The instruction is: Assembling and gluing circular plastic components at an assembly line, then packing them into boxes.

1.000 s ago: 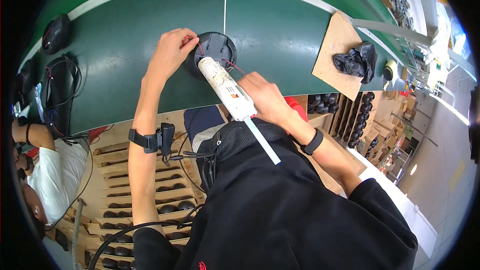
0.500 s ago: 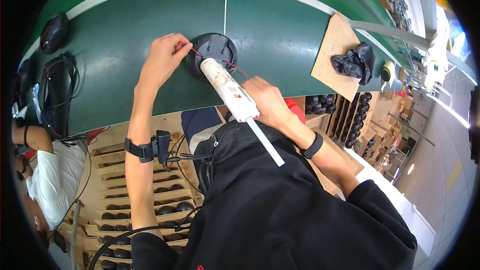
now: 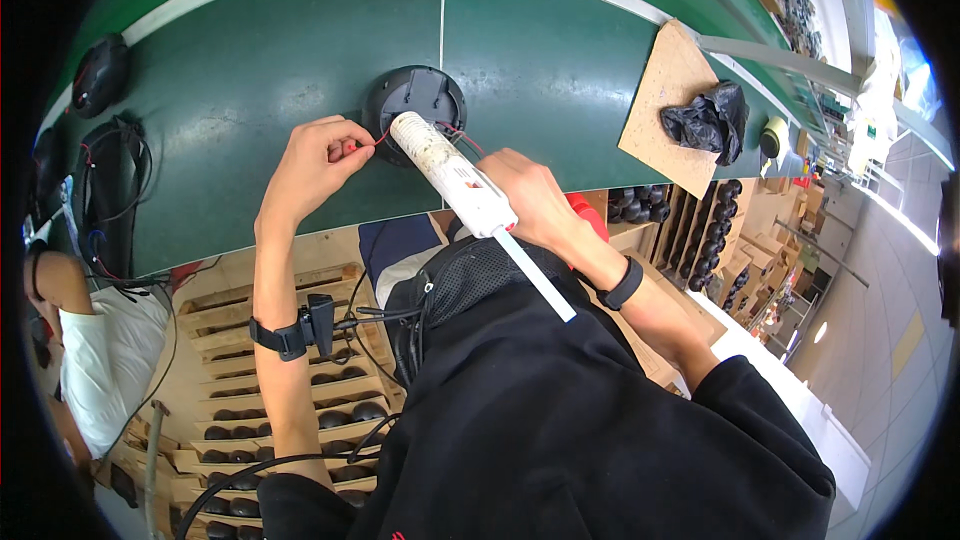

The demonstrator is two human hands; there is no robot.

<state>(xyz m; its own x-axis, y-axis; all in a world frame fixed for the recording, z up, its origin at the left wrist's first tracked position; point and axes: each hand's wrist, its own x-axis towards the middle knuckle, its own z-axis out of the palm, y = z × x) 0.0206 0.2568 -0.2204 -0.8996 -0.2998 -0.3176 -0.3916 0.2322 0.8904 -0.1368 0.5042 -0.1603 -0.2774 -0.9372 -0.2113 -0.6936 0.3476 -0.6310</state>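
A round black plastic housing [image 3: 430, 92] lies on the green worktop, its inner side up. My left hand [image 3: 318, 168] is at the housing's left side, closed in a pinch on a thin red wire [image 3: 384, 137] that runs into it. My right hand [image 3: 527, 192] is wrapped round a white hot glue gun [image 3: 462, 183]. Its stained front end lies over the lower part of the housing and hides the nozzle tip. A pale glue stick [image 3: 538, 276] sticks out of its back end. More red wire [image 3: 470, 144] shows to the right of the gun.
At the left are black housings [image 3: 100, 76] and a long black part with wires [image 3: 112, 185]. A co-worker's white sleeve [image 3: 100, 360] is beyond. A board [image 3: 652, 105] with a crumpled black bag [image 3: 708, 124] lies right. Slotted racks [image 3: 225, 380] of black parts stand below the worktop.
My left hand has moved down and slightly left, still pinching the red wire. The glue gun's front end has shifted a little left and up over the housing.
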